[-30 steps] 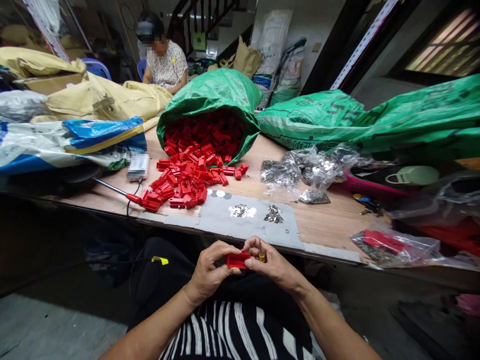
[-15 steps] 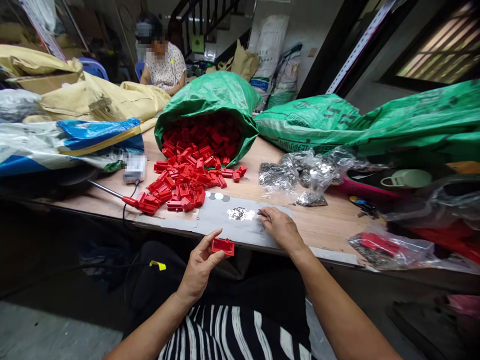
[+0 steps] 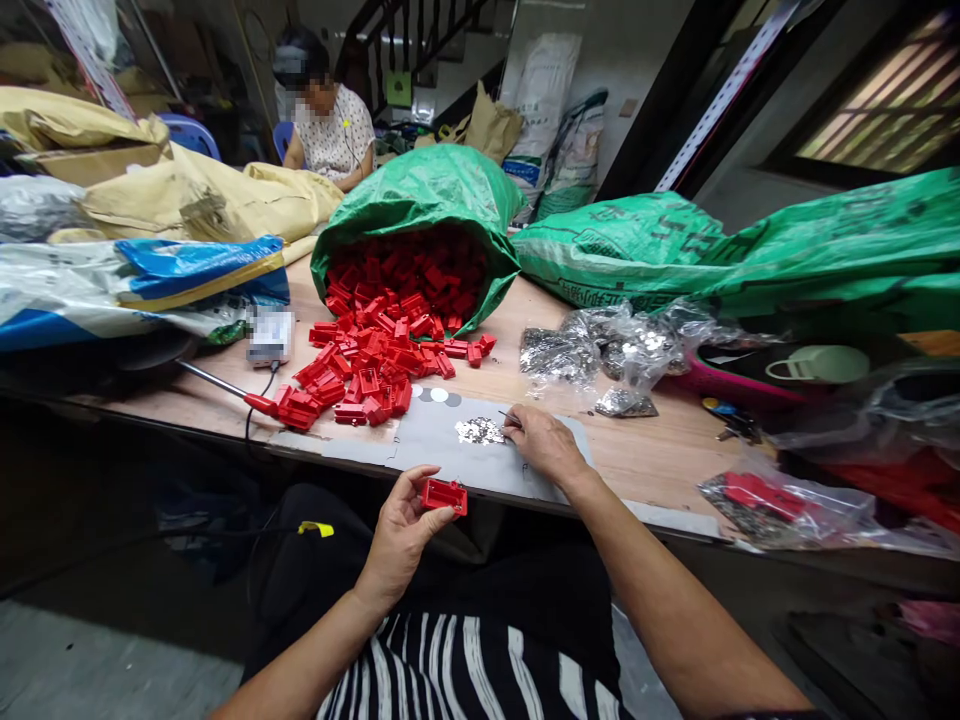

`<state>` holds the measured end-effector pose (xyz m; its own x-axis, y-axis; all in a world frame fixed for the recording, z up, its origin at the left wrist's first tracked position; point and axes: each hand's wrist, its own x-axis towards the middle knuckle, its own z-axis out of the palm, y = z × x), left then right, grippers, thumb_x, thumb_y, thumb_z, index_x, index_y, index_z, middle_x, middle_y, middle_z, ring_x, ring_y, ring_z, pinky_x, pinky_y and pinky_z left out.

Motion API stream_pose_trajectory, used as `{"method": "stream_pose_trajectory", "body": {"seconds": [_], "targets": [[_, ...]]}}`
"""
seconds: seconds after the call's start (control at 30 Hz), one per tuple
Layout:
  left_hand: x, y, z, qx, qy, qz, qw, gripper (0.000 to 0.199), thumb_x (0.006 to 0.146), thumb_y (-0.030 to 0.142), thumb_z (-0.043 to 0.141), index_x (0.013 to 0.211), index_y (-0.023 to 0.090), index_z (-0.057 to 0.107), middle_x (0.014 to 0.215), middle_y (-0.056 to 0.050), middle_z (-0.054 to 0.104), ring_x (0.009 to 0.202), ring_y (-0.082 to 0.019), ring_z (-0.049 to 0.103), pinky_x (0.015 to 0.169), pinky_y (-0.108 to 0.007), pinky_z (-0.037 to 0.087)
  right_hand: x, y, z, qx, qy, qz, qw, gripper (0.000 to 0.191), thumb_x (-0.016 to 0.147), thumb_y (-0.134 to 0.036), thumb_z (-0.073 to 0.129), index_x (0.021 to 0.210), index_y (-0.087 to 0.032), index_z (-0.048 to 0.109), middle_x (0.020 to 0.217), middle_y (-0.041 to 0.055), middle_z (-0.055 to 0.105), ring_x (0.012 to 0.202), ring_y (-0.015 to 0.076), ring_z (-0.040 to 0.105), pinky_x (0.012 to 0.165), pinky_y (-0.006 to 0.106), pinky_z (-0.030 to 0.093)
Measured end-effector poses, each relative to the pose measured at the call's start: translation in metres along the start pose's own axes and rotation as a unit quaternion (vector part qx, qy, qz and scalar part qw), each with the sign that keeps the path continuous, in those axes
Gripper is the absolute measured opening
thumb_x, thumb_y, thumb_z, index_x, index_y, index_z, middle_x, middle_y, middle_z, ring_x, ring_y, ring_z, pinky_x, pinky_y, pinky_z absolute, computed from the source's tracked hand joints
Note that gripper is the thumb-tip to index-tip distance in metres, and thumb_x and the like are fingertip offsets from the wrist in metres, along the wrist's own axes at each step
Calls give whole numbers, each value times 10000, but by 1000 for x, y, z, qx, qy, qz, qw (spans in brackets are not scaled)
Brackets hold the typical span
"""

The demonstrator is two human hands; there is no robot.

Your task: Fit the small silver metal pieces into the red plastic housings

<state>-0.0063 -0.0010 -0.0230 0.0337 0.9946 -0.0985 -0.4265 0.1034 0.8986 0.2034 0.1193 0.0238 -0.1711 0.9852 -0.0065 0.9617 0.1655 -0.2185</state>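
Note:
Between the thumb and fingers of my left hand (image 3: 405, 530), a small red plastic case (image 3: 445, 498) is pinched, its hollow side facing up, in front of the table edge. My right hand (image 3: 546, 446) is closed on a thin dark tool (image 3: 510, 416) that looks like tweezers; most of it is hidden by the fingers. This hand is at the right edge of a pile of small shiny metal pieces (image 3: 477, 431). The pile lies on a grey mat (image 3: 424, 440) at the table's front edge.
Many red cases (image 3: 367, 370) spill from a green sack (image 3: 427, 180) onto the table. Clear bags of metal parts (image 3: 630, 345) lie right of them. A cable-fed rod (image 3: 214, 385) points at the cases from the left. Across the table sits another person (image 3: 330, 130).
My right hand has moved slightly left and forward, bringing the thin tool to the metal pile. My left hand still holds the red case, now tilted slightly differently.

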Motion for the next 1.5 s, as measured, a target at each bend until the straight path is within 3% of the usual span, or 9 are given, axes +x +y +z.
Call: {"method": "stream_pose_trajectory", "body": {"seconds": [0.2,0.33,0.43,0.53,0.87,0.93,1.17,1.33,1.5], "targets": [[3,-3,-5,210,42,151,965,308,720,256,750,986,211,602,924,-10,622,825,-143,630,775,-262,511,-5,3,-3,29,6,4,1000,50,849,-196,533,865,-202,581,853,40,685,792,198,609,641,273,369],[5,-1,-4,308,46,237,920,281,736,257,735,979,211,603,913,-22,616,822,-154,618,739,-266,510,-19,-5,2,191,25,-23,981,105,853,-235,531,934,-202,589,888,33,681,806,177,615,707,273,420],[8,2,0,340,37,266,901,274,751,257,721,989,207,594,909,-32,619,824,-158,613,721,-266,514,-36,-22,12,362,-2,-50,931,154,851,-307,547,935,-198,616,863,28,667,781,169,605,707,276,444],[9,4,4,359,29,281,890,274,759,260,715,993,207,584,898,-31,617,810,-153,604,701,-260,512,-52,-38,22,451,-19,-57,890,154,838,-332,575,883,-188,608,811,12,632,740,152,576,681,263,445],[9,10,10,373,-13,344,861,265,781,185,687,1025,218,590,893,-31,634,835,-160,588,750,-288,491,-64,-46,35,508,-43,-39,859,185,815,-361,622,814,-183,570,739,-13,566,666,124,508,612,241,409],[8,10,11,361,-19,325,874,264,782,185,683,1030,222,601,906,-32,635,847,-163,592,759,-289,490,-65,-47,34,523,-47,-32,850,213,802,-381,634,822,-183,557,723,-20,542,646,118,488,591,237,394],[9,9,11,221,16,140,965,287,737,304,727,981,197,619,931,-42,639,836,-171,622,765,-276,499,-68,-47,22,584,-108,-20,805,363,782,-475,655,975,-191,536,710,-39,491,573,90,434,523,222,351],[8,11,14,136,-5,73,988,323,731,291,731,1002,190,589,920,-28,649,844,-159,627,802,-275,495,-73,-42,15,599,-126,4,791,346,828,-496,597,970,-191,514,703,-43,462,504,61,357,432,194,257],[7,15,18,103,-28,45,993,329,737,287,717,1019,192,575,957,-25,657,873,-160,635,827,-283,505,-77,-40,15,581,-138,-7,802,322,853,-459,587,1016,-193,508,806,-19,493,554,63,408,479,198,338]]}}
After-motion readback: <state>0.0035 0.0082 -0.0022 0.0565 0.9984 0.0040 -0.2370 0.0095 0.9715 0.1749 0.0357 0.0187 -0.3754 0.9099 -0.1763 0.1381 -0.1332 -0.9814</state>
